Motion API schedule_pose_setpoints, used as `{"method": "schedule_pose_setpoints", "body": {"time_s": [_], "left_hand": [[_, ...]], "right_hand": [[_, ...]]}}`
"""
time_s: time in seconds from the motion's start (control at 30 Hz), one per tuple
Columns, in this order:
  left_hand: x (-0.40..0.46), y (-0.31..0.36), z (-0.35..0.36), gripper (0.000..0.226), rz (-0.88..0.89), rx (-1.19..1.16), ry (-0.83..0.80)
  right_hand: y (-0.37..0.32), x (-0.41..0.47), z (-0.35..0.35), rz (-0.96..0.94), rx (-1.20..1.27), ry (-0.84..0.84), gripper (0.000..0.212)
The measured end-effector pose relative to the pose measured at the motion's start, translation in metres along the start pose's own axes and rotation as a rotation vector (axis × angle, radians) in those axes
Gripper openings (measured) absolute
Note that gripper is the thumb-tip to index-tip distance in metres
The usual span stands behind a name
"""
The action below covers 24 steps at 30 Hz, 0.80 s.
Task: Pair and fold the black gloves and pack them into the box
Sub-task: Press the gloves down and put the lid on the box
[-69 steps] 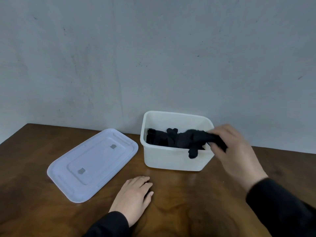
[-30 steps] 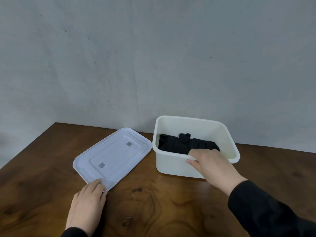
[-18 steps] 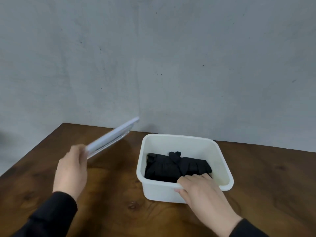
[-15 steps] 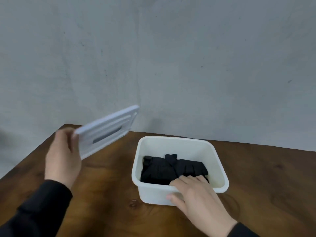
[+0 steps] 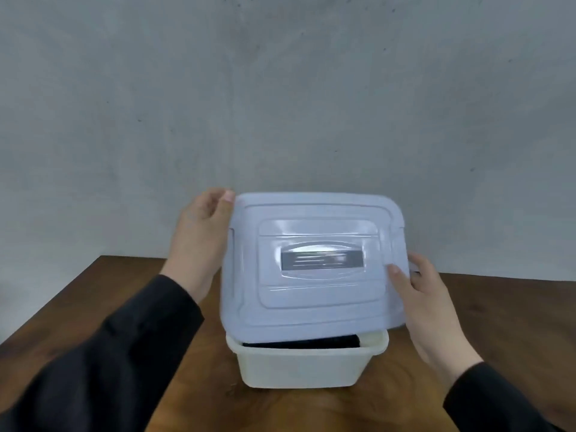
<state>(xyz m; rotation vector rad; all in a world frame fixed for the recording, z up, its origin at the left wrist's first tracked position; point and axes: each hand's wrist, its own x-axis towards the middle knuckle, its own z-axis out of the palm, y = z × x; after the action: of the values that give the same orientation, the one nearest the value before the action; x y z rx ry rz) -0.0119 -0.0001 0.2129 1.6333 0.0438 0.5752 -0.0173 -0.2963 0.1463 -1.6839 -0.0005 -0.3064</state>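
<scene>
A white plastic box (image 5: 300, 367) stands on the wooden table (image 5: 511, 322) in front of me. Only a thin strip of the black gloves (image 5: 302, 342) shows inside it, under the lid. The pale blue lid (image 5: 311, 294) hangs tilted just above the box, its top face toward me, and covers most of the opening. My left hand (image 5: 201, 241) grips the lid's left edge, thumb at its far corner. My right hand (image 5: 427, 304) holds the lid's right edge, thumb on top.
A grey wall (image 5: 280, 104) rises right behind the table. The table's left edge (image 5: 53, 307) runs diagonally at the lower left. My black sleeves (image 5: 103, 363) fill the lower corners of the view.
My left hand has carried the lid from the left side to above the box. My right hand left the box rim and took the lid's right edge. The box sits nearer to me in view.
</scene>
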Motion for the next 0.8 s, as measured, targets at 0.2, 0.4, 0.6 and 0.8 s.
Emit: {"method": "schedule_pose_setpoints", "body": {"time_s": [0.2,0.4,0.6,0.8], "left_hand": [[-0.025,-0.084,0.013,0.021,-0.291,0.241,-0.328],[-0.014,-0.122,0.012,0.027,-0.162,0.853,-0.273],[-0.016,-0.143,0.006,0.036,-0.247,0.844,-0.309],[-0.048,-0.133,-0.008,0.04,-0.399,0.361,-0.392]], "right_hand": [[0.033,0.011,-0.006,0.141,-0.181,-0.007,0.023],[0.059,0.008,0.007,0.234,-0.243,-0.052,0.023],[0.073,0.011,0.007,0.31,-0.194,-0.162,0.03],[0.087,0.01,-0.002,0.411,-0.157,-0.378,0.034]]}}
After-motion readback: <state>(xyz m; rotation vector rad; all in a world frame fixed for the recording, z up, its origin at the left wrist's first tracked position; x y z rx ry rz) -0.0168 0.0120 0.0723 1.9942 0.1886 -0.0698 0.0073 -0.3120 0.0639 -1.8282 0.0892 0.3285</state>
